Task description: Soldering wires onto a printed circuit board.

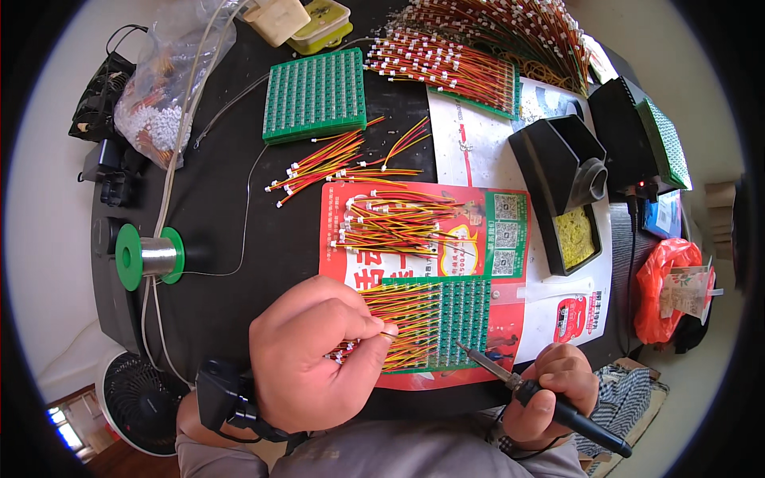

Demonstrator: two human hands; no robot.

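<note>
My left hand [311, 358] is closed, with thumb and forefinger pinching the end of a thin wire [388, 334] over a green circuit board panel [464, 319]. Rows of red, yellow and black wires [410, 315] with white connectors lie across the left part of that panel; my hand hides some of them. My right hand [560, 386] grips a soldering iron [586, 426] by its black handle. Its tip points up and left and is close over the panel's bare right part; whether it touches cannot be made out.
Loose connector wires [398, 219] lie on a red printed sheet [510, 319]. Beyond are stacked green panels [315, 95] and wired panels [446, 68]. A solder spool [151, 256] stands left, its thin strand trailing rightward. An iron stand with yellow sponge [575, 237] is at right.
</note>
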